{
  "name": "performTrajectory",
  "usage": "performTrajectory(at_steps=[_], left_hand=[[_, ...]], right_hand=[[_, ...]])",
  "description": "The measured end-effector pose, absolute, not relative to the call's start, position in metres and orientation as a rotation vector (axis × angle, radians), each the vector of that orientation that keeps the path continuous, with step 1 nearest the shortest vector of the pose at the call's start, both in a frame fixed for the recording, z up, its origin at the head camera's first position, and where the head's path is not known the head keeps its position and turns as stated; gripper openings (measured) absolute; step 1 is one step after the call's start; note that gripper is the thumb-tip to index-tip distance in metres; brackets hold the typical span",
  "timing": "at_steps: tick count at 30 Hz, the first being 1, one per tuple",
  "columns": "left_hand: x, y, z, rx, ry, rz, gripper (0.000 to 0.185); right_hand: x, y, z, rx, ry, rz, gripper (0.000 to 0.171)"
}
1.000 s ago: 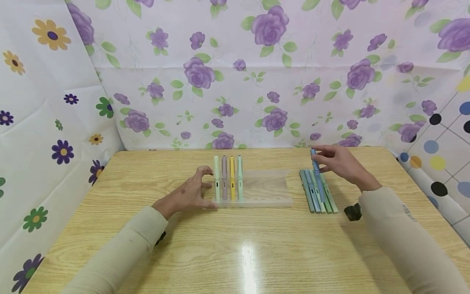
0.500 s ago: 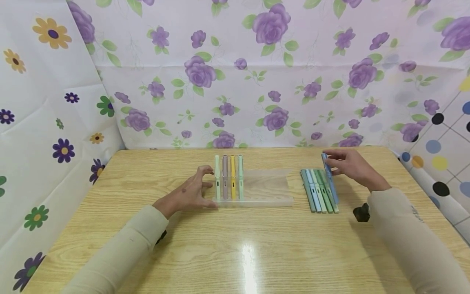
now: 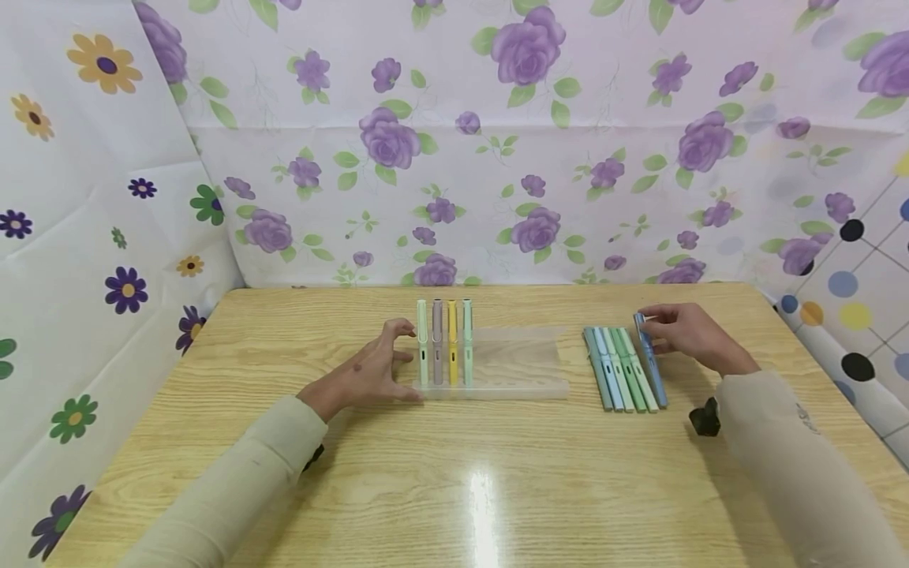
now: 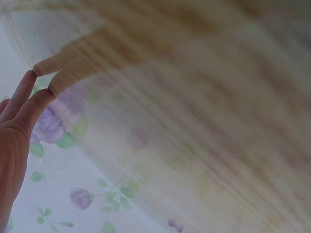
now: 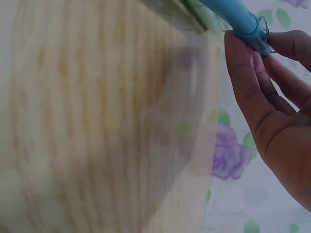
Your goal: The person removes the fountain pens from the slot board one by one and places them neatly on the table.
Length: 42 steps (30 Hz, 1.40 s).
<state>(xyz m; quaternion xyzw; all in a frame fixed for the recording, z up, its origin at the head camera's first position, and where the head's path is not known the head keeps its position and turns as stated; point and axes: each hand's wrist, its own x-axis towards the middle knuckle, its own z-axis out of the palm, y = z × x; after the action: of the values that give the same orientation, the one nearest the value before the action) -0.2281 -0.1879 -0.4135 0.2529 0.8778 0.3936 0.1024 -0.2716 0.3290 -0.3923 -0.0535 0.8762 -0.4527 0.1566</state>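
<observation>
Item: one slim blue plastic pen (image 3: 652,365), lying flat on the pale wood-grain tabletop (image 3: 469,473) as the rightmost piece of a row, its far capped end pinched in the grip of the right hand (image 3: 685,334); the right wrist view shows the thumb and fingertips (image 5: 243,58) closed on the clip end of that blue pen (image 5: 233,14). Adjoining: four further pens in grey-green, light blue and green shades (image 3: 619,368), laid side by side and parallel, touching or just beside the blue one on its left. Well apart to the left: a shallow translucent frosted plastic tray (image 3: 521,364), holding at its left end four pens in a row, pale green (image 3: 422,343), mauve (image 3: 437,343), yellow (image 3: 452,343) and mint green (image 3: 467,343), close together. The left hand (image 3: 369,371) rests at the tray's left edge, its grip released, fingers spread and lightly bent, tips touching or just beside the tray; the left wrist view is blurred and shows only straight fingers (image 4: 22,99). Near the right forearm: a small dark object (image 3: 705,418), partly hidden by the beige sleeve (image 3: 795,465). Surround: floral-printed sheets (image 3: 497,158) behind and at both sides of the tabletop.
</observation>
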Motion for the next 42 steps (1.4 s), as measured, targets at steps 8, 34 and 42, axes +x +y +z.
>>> performTrajectory(at_steps=[8,34,42], left_hand=[[-0.228,-0.188,-0.414,0.738,2.591,1.158,0.106],[-0.229,-0.189,-0.414,0.737,2.599,1.135,0.105],[-0.229,-0.188,-0.414,0.739,2.603,1.126,0.105]], right_hand=[[-0.275,0.329,-0.404,-0.123,2.539,-1.201,0.054],[-0.277,0.315,-0.4,-0.02,2.583,-1.083,0.049],[-0.276,0.317,-0.383,-0.062,2.577,-1.153,0.049]])
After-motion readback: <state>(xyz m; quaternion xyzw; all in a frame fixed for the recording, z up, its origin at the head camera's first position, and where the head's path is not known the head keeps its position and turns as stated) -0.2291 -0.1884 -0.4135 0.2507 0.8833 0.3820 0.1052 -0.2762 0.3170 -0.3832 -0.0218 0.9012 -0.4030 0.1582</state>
